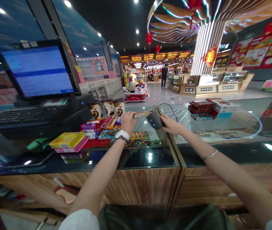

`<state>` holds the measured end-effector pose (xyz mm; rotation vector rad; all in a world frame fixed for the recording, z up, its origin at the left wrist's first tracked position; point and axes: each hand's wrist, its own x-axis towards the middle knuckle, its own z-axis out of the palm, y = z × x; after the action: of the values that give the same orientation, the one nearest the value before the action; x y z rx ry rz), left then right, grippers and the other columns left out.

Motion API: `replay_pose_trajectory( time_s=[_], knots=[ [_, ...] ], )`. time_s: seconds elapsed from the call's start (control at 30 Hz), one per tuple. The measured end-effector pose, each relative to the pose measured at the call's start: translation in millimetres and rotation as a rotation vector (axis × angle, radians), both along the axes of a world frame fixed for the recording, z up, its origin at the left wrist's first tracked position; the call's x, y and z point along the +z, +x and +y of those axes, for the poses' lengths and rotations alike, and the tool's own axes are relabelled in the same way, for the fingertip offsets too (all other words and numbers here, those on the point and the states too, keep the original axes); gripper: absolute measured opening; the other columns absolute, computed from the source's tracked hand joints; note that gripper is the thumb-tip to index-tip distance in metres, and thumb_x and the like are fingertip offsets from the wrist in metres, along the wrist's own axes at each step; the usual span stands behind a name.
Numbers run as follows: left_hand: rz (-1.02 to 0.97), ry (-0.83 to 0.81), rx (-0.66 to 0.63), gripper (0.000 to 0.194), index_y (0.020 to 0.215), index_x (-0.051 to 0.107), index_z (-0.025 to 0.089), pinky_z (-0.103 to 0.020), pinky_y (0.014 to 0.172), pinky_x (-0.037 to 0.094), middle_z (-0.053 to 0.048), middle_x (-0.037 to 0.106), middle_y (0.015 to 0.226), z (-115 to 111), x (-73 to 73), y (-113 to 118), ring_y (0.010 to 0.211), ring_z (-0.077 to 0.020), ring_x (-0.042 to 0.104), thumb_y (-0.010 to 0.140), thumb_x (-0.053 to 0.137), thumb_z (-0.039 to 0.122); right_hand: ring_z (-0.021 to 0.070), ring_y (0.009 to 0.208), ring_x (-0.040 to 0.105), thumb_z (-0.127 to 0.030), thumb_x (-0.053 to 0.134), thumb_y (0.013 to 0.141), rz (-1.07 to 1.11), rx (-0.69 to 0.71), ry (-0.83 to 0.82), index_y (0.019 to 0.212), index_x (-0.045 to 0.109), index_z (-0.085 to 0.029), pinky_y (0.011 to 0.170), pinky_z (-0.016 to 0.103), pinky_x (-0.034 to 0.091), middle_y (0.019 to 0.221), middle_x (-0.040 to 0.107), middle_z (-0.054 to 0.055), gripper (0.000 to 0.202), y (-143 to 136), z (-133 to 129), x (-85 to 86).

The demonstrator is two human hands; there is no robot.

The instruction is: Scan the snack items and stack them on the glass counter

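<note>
My left hand [128,122] is closed on one end of a slim yellow-and-white snack packet [142,114], held above the glass counter with a printed side showing. In my right hand [170,124] is a dark barcode scanner [154,120] with a small blue light. The scanner's head is close to the packet's right end; I cannot tell whether they touch. Below my left wrist, several colourful wrapped snacks [108,134] lie on the counter. A flat pack with yellow pieces [138,135] is just right of that wrist.
A monitor [39,72] and black keyboard [26,116] stand at left, beside several lidded cups [107,108]. Yellow and pink boxes [69,142] lie nearer. At right are stacked brown packets [201,108] and a white-and-blue box [224,105]. A person [164,76] stands far off.
</note>
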<state>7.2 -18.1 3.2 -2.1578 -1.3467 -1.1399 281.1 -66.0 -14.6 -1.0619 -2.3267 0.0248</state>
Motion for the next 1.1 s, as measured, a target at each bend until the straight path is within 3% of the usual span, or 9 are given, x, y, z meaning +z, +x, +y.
replay_pose_trajectory(
  time_s=[0.13, 0.27, 0.5, 0.6, 0.83, 1.1],
  knots=[
    [-0.004, -0.001, 0.003, 0.011, 0.097, 0.068, 0.023, -0.039, 0.095, 0.043, -0.006, 0.072, 0.100, 0.5, 0.2, -0.1, 0.102, -0.0260, 0.062, 0.088, 0.064, 0.019, 0.0280, 0.116, 0.060, -0.010, 0.057, 0.081, -0.045, -0.013, -0.028, 0.135, 0.048, -0.014, 0.101, 0.045, 0.048, 0.125, 0.056, 0.015, 0.055, 1.3, 5.8, -7.1],
    [-0.006, -0.009, 0.003, 0.011, 0.098, 0.067, 0.023, -0.041, 0.097, 0.043, -0.006, 0.072, 0.101, 0.0, 1.0, 0.3, 0.102, -0.0264, 0.062, 0.088, 0.063, 0.020, 0.0282, 0.115, 0.062, -0.010, 0.059, 0.084, -0.145, -0.113, -0.056, 0.143, 0.047, -0.014, 0.100, 0.043, 0.048, 0.128, 0.060, 0.017, 0.060, -4.2, 4.1, -9.1],
    [-0.031, -0.025, 0.010, 0.011, 0.097, 0.067, 0.025, -0.043, 0.103, 0.039, -0.006, 0.072, 0.102, -0.7, 2.6, 2.0, 0.104, -0.0274, 0.062, 0.089, 0.061, 0.022, 0.0268, 0.125, 0.060, -0.010, 0.058, 0.088, -0.252, -0.161, -0.063, 0.146, 0.047, -0.013, 0.106, 0.039, 0.045, 0.136, 0.061, 0.017, 0.060, -13.9, 4.0, -14.2],
    [-0.025, -0.027, 0.008, 0.011, 0.098, 0.067, 0.025, -0.043, 0.103, 0.039, -0.006, 0.072, 0.103, 0.0, 2.2, 2.2, 0.105, -0.0275, 0.061, 0.088, 0.062, 0.023, 0.0276, 0.135, 0.052, -0.011, 0.055, 0.090, -0.252, -0.171, -0.032, 0.149, 0.044, -0.012, 0.112, 0.041, 0.041, 0.146, 0.054, 0.019, 0.060, -17.6, 5.2, -20.2],
    [-0.028, -0.014, 0.001, 0.011, 0.098, 0.067, 0.023, -0.044, 0.105, 0.039, -0.007, 0.072, 0.103, 2.0, 1.5, 1.2, 0.105, -0.0274, 0.063, 0.088, 0.063, 0.022, 0.0301, 0.154, 0.018, -0.012, 0.044, 0.089, -0.301, -0.265, -0.067, 0.159, 0.018, -0.007, 0.122, 0.052, 0.025, 0.166, 0.015, 0.018, 0.075, -29.1, 2.3, -29.2],
    [-0.032, -0.017, -0.015, 0.013, 0.101, 0.066, 0.024, -0.046, 0.106, 0.039, -0.008, 0.072, 0.106, 1.8, 0.9, 2.1, 0.107, -0.0281, 0.062, 0.089, 0.063, 0.024, 0.0309, 0.154, 0.019, -0.013, 0.045, 0.083, -0.246, -0.232, -0.121, 0.161, 0.016, -0.011, 0.122, 0.058, 0.022, 0.167, 0.016, 0.015, 0.083, -28.1, -1.3, -23.0]
  ],
)
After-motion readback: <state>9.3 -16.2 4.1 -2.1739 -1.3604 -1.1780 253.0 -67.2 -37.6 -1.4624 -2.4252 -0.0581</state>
